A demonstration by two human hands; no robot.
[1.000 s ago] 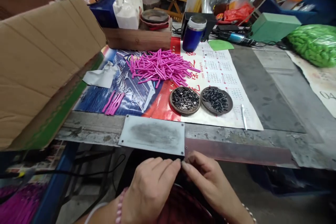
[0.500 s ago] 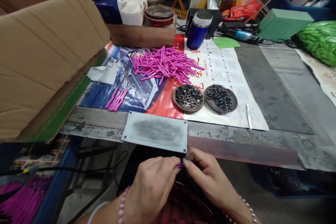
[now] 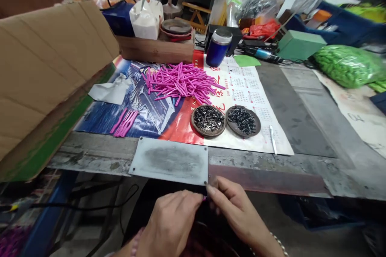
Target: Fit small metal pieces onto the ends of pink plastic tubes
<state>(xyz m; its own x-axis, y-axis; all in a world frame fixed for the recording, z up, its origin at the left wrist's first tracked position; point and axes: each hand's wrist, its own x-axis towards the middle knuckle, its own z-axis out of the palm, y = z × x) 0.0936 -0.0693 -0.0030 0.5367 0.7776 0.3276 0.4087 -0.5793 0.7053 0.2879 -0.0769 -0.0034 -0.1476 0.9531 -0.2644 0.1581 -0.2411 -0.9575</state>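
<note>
My left hand (image 3: 171, 221) and my right hand (image 3: 237, 213) meet fingertip to fingertip below the table's front edge, pinching a small pink plastic piece (image 3: 204, 198) between them. Just above them lies a grey metal plate (image 3: 170, 160) on the table edge. Farther back is a heap of pink plastic sticks (image 3: 181, 82), and a small aligned bundle of pink sticks (image 3: 123, 122) lies at the left. Two round dishes stand mid-table: the left dish (image 3: 208, 120) holds small shiny black parts, the right dish (image 3: 243, 120) holds black screws.
A big cardboard box (image 3: 45, 68) overhangs the table's left side. A blue mug (image 3: 219, 47), a wooden box (image 3: 157, 50), a green box (image 3: 300, 44) and a bag of green pieces (image 3: 346, 66) sit at the back. A calendar poster (image 3: 256, 92) covers the table.
The camera view shifted slightly. Both hands stay together at the table edge; a pink piece now shows between the fingertips, which was hidden a second ago.
</note>
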